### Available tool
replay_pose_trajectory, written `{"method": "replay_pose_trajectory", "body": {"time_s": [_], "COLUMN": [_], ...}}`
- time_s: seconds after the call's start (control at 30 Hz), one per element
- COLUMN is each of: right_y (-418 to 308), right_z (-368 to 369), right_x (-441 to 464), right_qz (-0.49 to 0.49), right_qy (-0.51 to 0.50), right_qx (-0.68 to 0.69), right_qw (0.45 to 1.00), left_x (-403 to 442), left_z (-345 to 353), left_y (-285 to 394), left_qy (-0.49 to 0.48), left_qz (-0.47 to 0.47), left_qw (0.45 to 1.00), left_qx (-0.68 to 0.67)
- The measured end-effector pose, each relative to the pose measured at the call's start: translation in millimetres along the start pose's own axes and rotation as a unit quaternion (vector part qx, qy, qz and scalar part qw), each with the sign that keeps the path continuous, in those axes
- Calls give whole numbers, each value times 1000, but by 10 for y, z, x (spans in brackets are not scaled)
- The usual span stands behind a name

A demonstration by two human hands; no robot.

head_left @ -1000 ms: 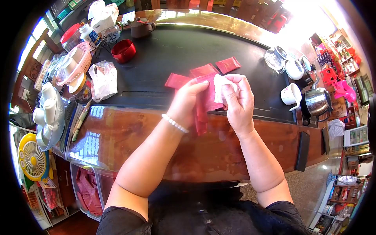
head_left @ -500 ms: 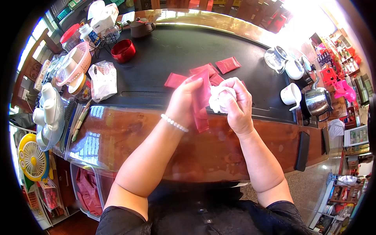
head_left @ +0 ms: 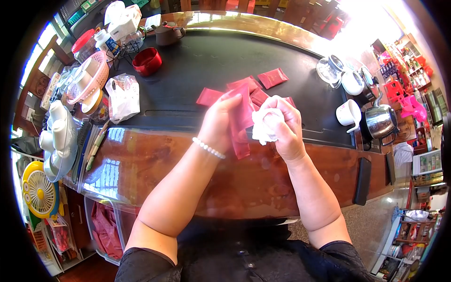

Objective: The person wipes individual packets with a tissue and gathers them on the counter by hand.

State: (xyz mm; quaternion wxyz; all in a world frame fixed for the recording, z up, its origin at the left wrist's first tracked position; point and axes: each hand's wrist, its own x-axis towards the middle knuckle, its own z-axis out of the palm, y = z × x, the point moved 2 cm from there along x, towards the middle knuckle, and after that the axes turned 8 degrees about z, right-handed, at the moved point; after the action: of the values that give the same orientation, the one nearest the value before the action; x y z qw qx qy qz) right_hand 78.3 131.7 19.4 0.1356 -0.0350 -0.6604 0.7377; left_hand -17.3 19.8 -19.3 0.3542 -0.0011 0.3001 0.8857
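Observation:
My left hand [head_left: 221, 113], with a white bead bracelet at the wrist, is closed on a red packet [head_left: 242, 110] that is pinched under the thumb. Another red strip [head_left: 240, 143] hangs just below it; whether the two are joined I cannot tell. Right beside it, my right hand [head_left: 287, 127] grips a crumpled white tissue [head_left: 267, 125] between thumb and fingers. Beyond both hands, several red packets lie on the black tray, among them a separate packet [head_left: 273, 78] at the back and one [head_left: 209, 97] left of my left hand.
A red bowl [head_left: 147, 61], a brown teapot [head_left: 169, 34] and a white plastic bag [head_left: 123, 98] stand on the left. At the right are a white cup [head_left: 348, 113], a steel kettle [head_left: 379, 122] and a glass pot [head_left: 330, 71]. A dark phone-like slab [head_left: 361, 181] lies near the table's right edge.
My right hand has tilted and turned slightly, bringing the tissue a little lower and showing more of it. The left hand with its red packet has hardly moved.

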Motion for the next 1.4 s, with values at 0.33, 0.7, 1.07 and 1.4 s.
{"method": "replay_pose_trajectory", "body": {"time_s": [0.33, 0.7, 1.07, 1.4], "right_y": [-4, -50, -35, 161], "right_z": [4, 57, 66, -209], "right_x": [0, -43, -61, 178], "right_qz": [21, 33, 117, 46], "right_qy": [-28, -92, -181, 172], "right_qx": [3, -31, 53, 11], "right_qw": [999, 995, 975, 984], "left_x": [3, 21, 98, -3], "left_z": [-17, -12, -115, 21], "left_y": [-6, -47, -6, 75], "left_qy": [-16, -4, -17, -58], "left_qz": [-8, 19, 8, -27], "left_qw": [1000, 1000, 997, 994], "left_qx": [12, 22, -68, -94]}}
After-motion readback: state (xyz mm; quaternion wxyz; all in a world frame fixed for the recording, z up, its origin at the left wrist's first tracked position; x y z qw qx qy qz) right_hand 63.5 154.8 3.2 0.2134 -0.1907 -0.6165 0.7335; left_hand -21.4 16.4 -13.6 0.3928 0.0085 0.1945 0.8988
